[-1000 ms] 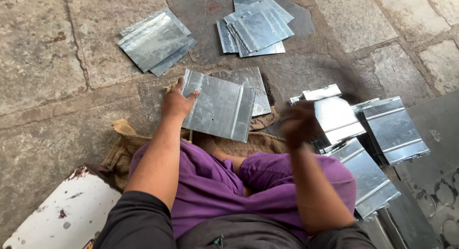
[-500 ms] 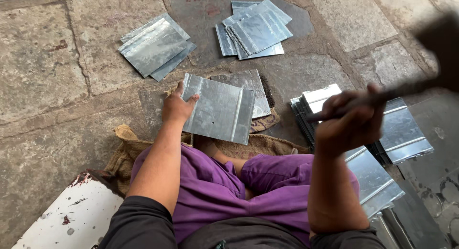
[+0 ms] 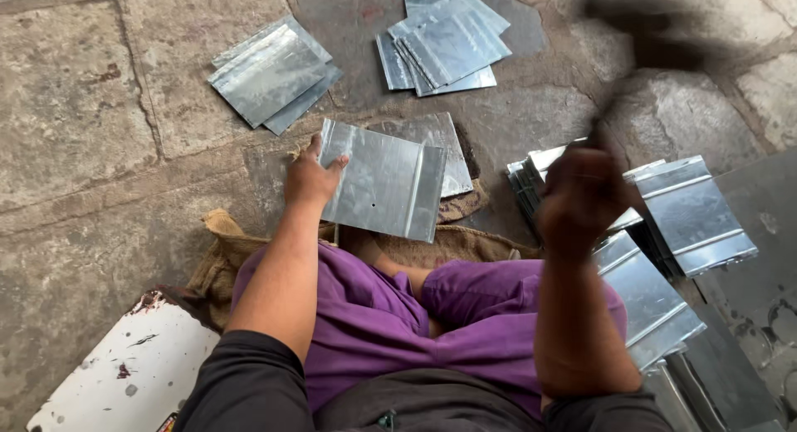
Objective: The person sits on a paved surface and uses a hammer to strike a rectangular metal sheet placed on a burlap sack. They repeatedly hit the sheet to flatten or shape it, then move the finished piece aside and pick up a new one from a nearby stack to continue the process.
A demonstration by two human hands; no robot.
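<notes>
I sit on a stone floor with purple trousers [image 3: 390, 324] over crossed legs. My left hand [image 3: 309, 176] grips the left edge of a folded sheet-metal piece [image 3: 386, 181], which lies flat in front of my knees on another sheet. My right hand [image 3: 581, 195] is raised and closed on the handle of a hammer [image 3: 647, 29]; the dark, blurred hammer head is up near the top right. The hammer is well above and to the right of the held sheet.
Two stacks of cut metal sheets lie ahead, a left stack [image 3: 270, 73] and a middle stack [image 3: 444, 43]. More folded sheets [image 3: 689, 212] are piled at my right. Brown sacking [image 3: 224, 241] lies under my legs, and a white stained board [image 3: 124, 374] sits at lower left.
My right hand has swung the hammer from low over the right-hand pile up and back to a raised position. My left hand keeps its hold on the sheet, which stays in place.
</notes>
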